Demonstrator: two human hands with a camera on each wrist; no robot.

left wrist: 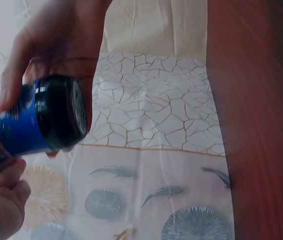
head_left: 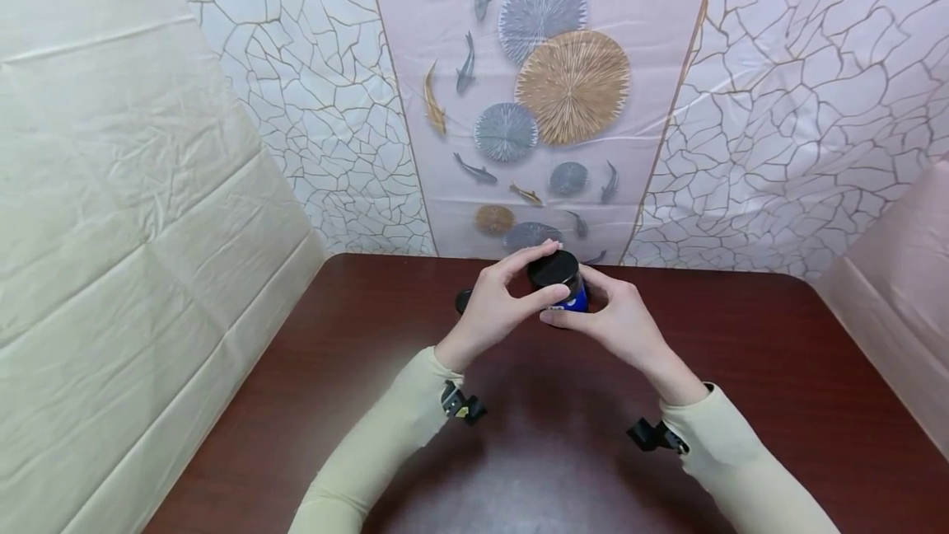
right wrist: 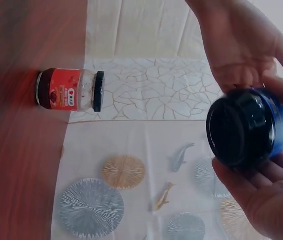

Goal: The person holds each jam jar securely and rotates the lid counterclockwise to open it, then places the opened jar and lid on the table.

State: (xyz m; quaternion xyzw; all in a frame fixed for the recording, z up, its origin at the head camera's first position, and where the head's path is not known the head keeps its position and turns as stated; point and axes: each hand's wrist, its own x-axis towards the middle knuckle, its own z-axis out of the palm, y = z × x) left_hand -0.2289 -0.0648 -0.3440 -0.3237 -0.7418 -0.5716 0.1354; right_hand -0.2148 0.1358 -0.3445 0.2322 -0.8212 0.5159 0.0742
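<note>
A dark jar (head_left: 578,301) with a blue label and a black lid (head_left: 553,269) is held up over the far part of the table. My left hand (head_left: 495,303) grips it at the lid, thumb on the near side and fingers reaching round the far side. Lower down, around the blue label, my right hand (head_left: 621,321) holds the body between thumb and fingers. The left wrist view shows the jar (left wrist: 24,125) with its black base turned toward the table, and the right hand (left wrist: 64,35) pressing a finger on the label.
A second jar (right wrist: 65,89), with a red label and a black lid, stands on the dark red table (right wrist: 21,165); in the head view the left hand mostly hides it. Patterned cloth (head_left: 504,188) hangs behind the table, and pale cloth walls (head_left: 148,229) flank it.
</note>
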